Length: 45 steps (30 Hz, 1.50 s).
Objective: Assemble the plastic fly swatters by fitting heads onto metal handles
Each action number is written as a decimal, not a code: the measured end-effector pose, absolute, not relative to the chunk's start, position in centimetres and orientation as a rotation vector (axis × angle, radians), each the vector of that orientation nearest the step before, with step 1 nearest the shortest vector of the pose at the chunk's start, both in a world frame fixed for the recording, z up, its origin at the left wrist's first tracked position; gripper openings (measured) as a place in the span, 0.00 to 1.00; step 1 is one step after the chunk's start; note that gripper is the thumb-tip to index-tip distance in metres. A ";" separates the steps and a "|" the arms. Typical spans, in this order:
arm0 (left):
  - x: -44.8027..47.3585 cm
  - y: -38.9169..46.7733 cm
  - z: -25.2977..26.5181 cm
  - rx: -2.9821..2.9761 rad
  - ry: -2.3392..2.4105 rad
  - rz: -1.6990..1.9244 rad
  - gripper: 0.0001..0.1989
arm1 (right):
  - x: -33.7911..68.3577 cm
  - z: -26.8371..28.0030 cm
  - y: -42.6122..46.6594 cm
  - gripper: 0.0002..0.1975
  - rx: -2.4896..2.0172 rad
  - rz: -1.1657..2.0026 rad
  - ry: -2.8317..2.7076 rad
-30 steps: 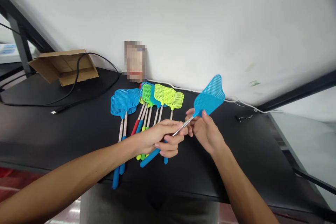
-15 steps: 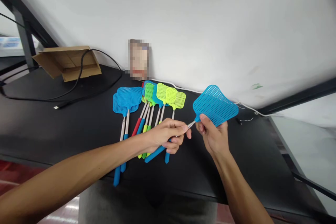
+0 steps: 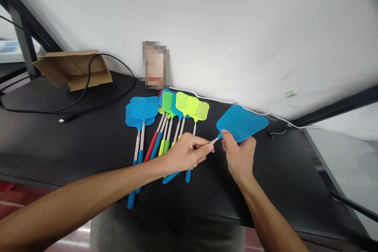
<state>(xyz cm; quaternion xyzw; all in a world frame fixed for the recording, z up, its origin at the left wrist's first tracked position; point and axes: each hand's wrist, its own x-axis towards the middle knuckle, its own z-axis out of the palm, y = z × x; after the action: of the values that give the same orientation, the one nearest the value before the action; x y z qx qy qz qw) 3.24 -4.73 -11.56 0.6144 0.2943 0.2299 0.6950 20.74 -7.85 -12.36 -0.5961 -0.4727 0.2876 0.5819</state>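
A blue fly swatter (image 3: 243,122) is held above the table between both hands. My left hand (image 3: 190,151) pinches its silver shaft just below the head, and part of its blue handle shows under that hand. My right hand (image 3: 239,153) grips the lower edge of the perforated head, thumb on top near the neck; its other fingers are partly hidden. To the left lie two blue fly swatters (image 3: 144,108), overlapping. Between them and my left hand is a fanned group of several more, including a green fly swatter (image 3: 167,102) and a yellow fly swatter (image 3: 201,110).
An opened cardboard box (image 3: 88,82) and a black cable (image 3: 88,75) lie on the left of the black table (image 3: 97,145). A pixelated object (image 3: 155,65) leans on the white wall (image 3: 224,27). A white cord (image 3: 206,98) runs along the table's back edge.
The held swatter's head has tipped flatter and its top edge has dropped. My left fingers have closed into a tighter pinch on the shaft. The lying swatters stay in place.
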 end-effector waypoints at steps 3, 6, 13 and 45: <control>3.2 -4.7 -11.6 1.555 0.659 0.569 0.23 | 20.4 -12.5 -7.9 0.21 -1.458 0.561 -1.093; 3.1 -4.7 -11.9 1.691 0.675 0.660 0.24 | 20.1 -12.6 -8.0 0.20 -1.472 0.564 -1.094; 3.0 -4.2 -11.8 1.373 0.620 0.598 0.20 | 21.2 -11.9 -7.6 0.20 -1.352 0.935 -1.109; 2.7 -3.6 -11.9 1.073 0.490 0.517 0.14 | 21.0 -11.6 -6.9 0.21 -1.027 1.070 -0.960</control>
<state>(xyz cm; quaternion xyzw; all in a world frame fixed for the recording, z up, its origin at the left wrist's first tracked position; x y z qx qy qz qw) 2.67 -3.63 -11.85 0.5003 0.2286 0.2412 0.7995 20.96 -6.91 -11.59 -0.4493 -0.4201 0.4679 0.6346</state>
